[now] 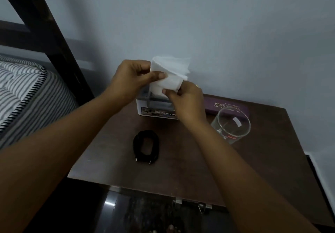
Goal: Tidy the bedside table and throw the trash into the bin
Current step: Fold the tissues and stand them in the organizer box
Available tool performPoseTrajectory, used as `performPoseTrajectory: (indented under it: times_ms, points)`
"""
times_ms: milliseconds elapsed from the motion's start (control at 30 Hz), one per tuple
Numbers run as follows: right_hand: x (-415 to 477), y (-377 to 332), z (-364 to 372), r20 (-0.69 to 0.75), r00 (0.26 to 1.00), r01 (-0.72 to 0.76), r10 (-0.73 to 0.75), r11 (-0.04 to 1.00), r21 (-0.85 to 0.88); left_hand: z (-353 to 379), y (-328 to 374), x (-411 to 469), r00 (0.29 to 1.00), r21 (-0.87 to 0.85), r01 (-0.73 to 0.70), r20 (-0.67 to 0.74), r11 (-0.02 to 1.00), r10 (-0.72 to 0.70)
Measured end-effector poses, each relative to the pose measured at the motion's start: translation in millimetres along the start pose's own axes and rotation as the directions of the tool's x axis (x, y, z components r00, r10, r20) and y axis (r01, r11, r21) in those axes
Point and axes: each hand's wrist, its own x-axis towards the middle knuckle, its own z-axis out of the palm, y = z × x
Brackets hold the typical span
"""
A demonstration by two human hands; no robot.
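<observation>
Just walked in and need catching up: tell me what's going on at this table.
A person holds folded white tissue with both hands, just above a white box at the back of the bedside table. The left hand pinches its side, the right hand its lower edge. A coiled black cable, a glass and a purple case sit there untouched.

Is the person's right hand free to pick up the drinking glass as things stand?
Probably not straight away: the right hand pinches the white tissues, as does the left hand. The way itself looks free, though: the glass stands close beside that wrist with nothing between.
</observation>
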Motion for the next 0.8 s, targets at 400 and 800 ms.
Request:
performPoseTrajectory:
  times_ms: [400,800]
  points:
    - [21,21,11,0.066,0.996,0.087,-0.068,0.928,-0.362,-1,-31,26,1.000,0.045,-0.007,-0.007,0.999,0.008]
    - [25,13,0,0.245,0.967,0.177,-0.070,0.876,-0.449,-5,-36,20,0.999,0.158,-0.017,-0.035,0.987,0.023]
